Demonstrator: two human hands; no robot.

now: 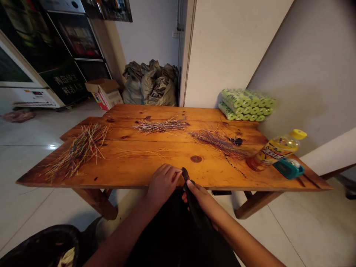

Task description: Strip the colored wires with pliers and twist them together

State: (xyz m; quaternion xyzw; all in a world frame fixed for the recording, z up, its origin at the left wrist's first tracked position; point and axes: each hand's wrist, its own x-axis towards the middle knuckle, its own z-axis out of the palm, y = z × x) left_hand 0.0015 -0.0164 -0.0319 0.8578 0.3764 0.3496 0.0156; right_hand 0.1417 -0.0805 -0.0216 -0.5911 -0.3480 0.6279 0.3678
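My right hand (198,196) is closed round the dark handles of a pair of pliers (185,174), whose jaws point up and away from me above the table's near edge. Right beside the jaws, the fingertips of my left hand (164,182) are pinched together on what looks like a thin wire, mostly hidden by the fingers. Beyond my hands lie a few loose wires (141,152). Farther back is a bundle of thin wires (161,126), with a purplish bundle (217,142) to its right and a larger multicoloured pile (80,148) at the left.
On the wooden table (178,178), a drink bottle (274,152) and a teal tape dispenser (289,168) stand at the right. Green-wrapped rolls (247,105) sit at the back right. A black bin (41,244) is at lower left; grey sacks (151,85) and a cardboard box (105,92) are behind the table.
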